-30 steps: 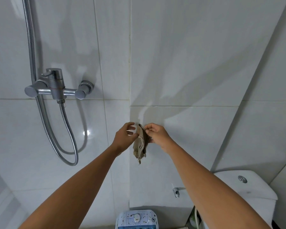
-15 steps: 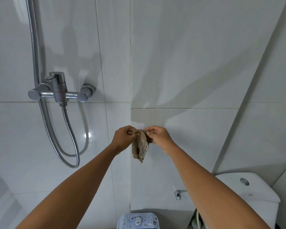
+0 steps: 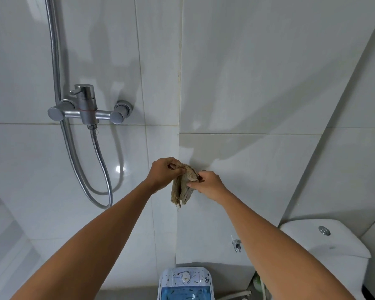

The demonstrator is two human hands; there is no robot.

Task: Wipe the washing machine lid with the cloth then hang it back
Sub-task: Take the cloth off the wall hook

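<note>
While both hands (image 3: 164, 173) pinch cloth (image 3: 183, 187), hanging

- Cloth (image 3: 183, 187): coarse, loosely woven beige fabric, fraying at six o'clock.
- Shower mixer (image 3: 87, 109): brushed metal, shining dully.
- Wall tiles (image 3: 258, 72): glossy, smooth, reflecting light.
- Toilet cistern (image 3: 325, 241): glazed white ceramic.

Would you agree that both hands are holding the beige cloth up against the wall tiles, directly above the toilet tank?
Not quite: the head view shows the left hand and right hand holding the cloth above the washing machine; the toilet tank stands off to the right.
</note>
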